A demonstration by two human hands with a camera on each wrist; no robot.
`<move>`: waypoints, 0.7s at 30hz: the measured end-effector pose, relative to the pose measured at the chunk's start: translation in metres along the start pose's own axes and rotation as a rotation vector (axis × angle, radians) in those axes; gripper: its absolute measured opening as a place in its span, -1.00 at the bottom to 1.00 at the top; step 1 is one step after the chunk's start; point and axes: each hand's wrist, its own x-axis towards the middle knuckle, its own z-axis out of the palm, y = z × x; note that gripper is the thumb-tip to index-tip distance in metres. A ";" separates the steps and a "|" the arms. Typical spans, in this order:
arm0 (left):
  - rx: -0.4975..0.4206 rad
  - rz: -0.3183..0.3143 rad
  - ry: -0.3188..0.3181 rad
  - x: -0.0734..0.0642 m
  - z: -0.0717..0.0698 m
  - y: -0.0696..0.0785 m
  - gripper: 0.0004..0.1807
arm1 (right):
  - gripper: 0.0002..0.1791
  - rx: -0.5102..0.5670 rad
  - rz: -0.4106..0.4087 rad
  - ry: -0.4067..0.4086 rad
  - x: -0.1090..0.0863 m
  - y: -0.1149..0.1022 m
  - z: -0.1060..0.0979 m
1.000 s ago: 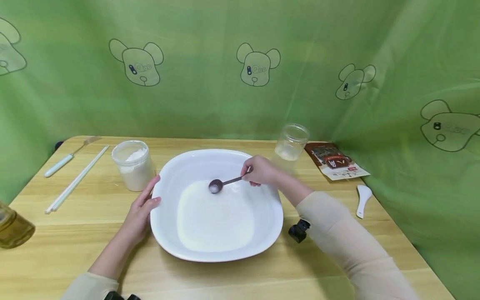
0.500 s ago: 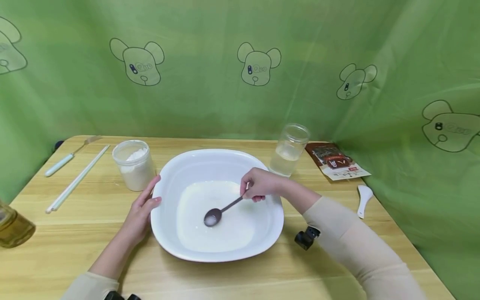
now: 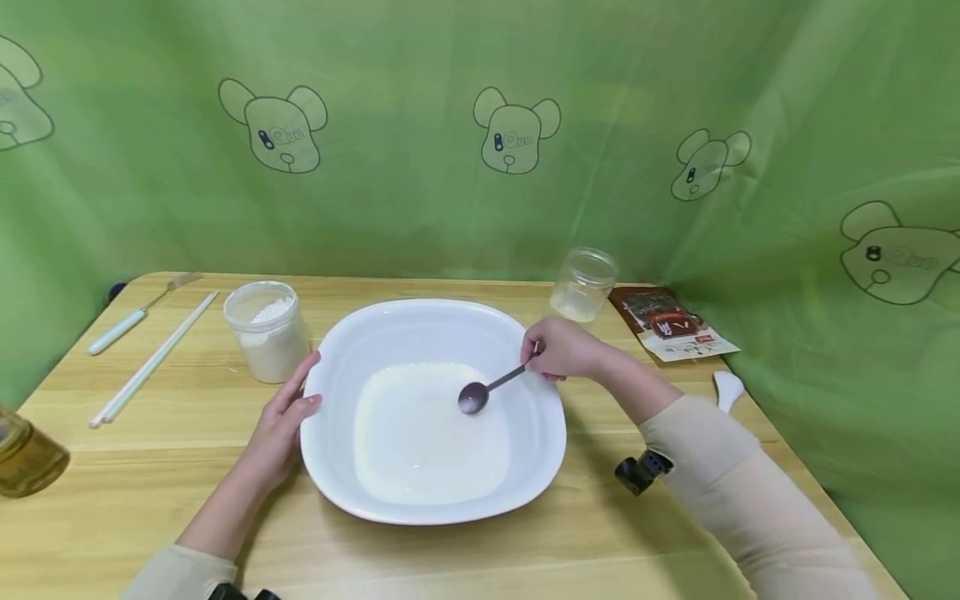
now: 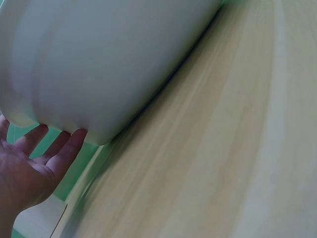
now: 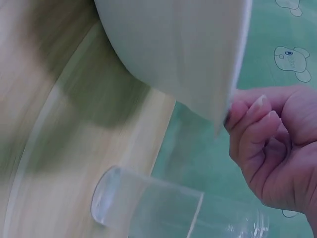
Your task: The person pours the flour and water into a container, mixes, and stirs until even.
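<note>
A large white basin (image 3: pixel 435 506) stands on the table, with a whitish layer over its bottom. At its left side my left hand (image 3: pixel 277 425) rests against the rim. In the left wrist view, the extended, spread fingers (image 4: pixel 67 153) touch its outer wall. Over the right part of the basin, my right hand (image 3: pixel 564 348) pinches the handle of a dark brown spoon (image 3: pixel 474 397). The spoon's bowl points left and down, with something whitish in it. The right wrist view shows curled fingers (image 5: pixel 257 129) beside the rim; the basin wall hides most of the spoon there.
A jar of white powder (image 3: pixel 273 342) stands left of the basin. Chopsticks (image 3: pixel 153 362), a blue-handled fork or brush (image 3: pixel 123 327) and an amber bottle (image 3: pixel 30 458) lie farther left. Behind my right hand are a clear jar of liquid (image 3: pixel 581 287), a brown packet (image 3: pixel 671 323) and a white spoon (image 3: pixel 726 387).
The spoon has swept toward the near side of the basin, then back and to the right, with my right hand shifting right. My left hand and the basin have stayed put.
</note>
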 end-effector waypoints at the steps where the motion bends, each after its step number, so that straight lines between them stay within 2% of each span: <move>1: -0.001 0.001 -0.003 0.000 0.000 0.000 -0.43 | -0.94 0.001 0.004 0.017 0.004 -0.001 0.002; 6: -0.001 0.002 -0.002 -0.001 -0.001 -0.001 -0.43 | -0.96 0.070 0.026 0.056 0.026 -0.010 0.018; 11: 0.002 0.002 -0.002 -0.001 -0.001 0.000 -0.43 | -0.96 0.162 0.012 0.025 0.040 -0.028 0.039; 16: 0.007 0.003 -0.001 -0.001 -0.001 0.000 -0.42 | -0.98 0.208 -0.050 -0.087 0.036 -0.043 0.055; 21: 0.009 -0.008 0.006 0.000 -0.001 0.001 -0.42 | -0.96 0.193 -0.090 -0.196 0.018 -0.046 0.055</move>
